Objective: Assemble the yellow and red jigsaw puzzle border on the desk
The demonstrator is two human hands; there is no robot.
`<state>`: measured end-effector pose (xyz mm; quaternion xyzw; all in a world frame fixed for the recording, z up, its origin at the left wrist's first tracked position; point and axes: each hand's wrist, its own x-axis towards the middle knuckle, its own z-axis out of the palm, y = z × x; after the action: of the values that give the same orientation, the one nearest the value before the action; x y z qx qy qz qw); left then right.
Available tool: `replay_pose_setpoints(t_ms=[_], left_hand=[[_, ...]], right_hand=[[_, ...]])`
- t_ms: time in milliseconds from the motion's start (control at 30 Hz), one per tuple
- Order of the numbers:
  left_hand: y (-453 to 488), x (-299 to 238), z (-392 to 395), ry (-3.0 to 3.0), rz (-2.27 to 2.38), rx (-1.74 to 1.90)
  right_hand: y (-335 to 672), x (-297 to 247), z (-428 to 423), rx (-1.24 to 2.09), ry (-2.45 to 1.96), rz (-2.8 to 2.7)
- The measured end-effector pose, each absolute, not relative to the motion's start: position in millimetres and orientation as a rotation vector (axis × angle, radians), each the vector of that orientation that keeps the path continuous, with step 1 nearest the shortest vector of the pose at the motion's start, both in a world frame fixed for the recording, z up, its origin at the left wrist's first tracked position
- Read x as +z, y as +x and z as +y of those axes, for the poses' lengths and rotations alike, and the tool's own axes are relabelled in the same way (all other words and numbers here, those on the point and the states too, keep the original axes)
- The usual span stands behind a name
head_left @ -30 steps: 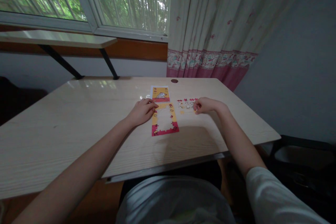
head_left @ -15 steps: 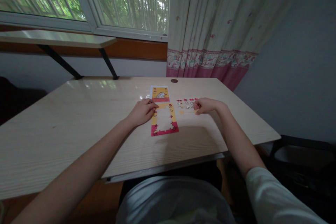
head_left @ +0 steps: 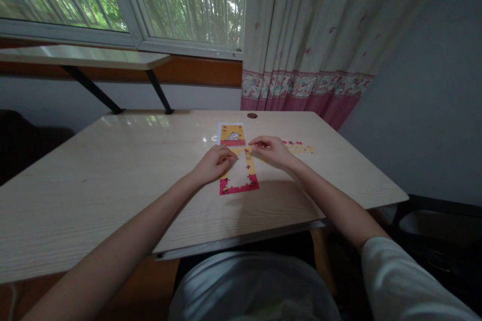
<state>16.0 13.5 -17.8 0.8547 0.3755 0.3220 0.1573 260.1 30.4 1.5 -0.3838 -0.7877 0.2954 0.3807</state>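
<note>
A jigsaw puzzle border (head_left: 239,190) in yellow and red lies flat on the table, with a bare middle. My left hand (head_left: 215,164) rests over its upper left side, thumb and fingers pinched together near the top inner edge. What they hold, if anything, is too small to make out. At the upper right corner of the border is my right hand (head_left: 274,151), its thumb and index finger slightly apart and no piece visible between them. Loose puzzle pieces (head_left: 301,149), yellow and red, lie beyond the right hand, which partly hides them.
Just behind the border lies a picture card (head_left: 232,134) showing a white animal on yellow and red. The wooden table (head_left: 124,190) carries a raised shelf (head_left: 86,56) on dark legs at the back left. A curtain (head_left: 301,60) hangs behind, and a dark chair (head_left: 437,225) stands at right.
My right hand has moved left from the loose pieces to the border's upper right corner. My left hand's fingers have shifted slightly right, inward over the border's top.
</note>
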Motion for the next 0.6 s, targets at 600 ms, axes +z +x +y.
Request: replay_pose_setpoints(t_ms=[600], left_hand=[[29, -13, 5, 1.925, 1.084, 1.096]], right_hand=[[225, -13, 9, 0.715, -0.972, -1.942]])
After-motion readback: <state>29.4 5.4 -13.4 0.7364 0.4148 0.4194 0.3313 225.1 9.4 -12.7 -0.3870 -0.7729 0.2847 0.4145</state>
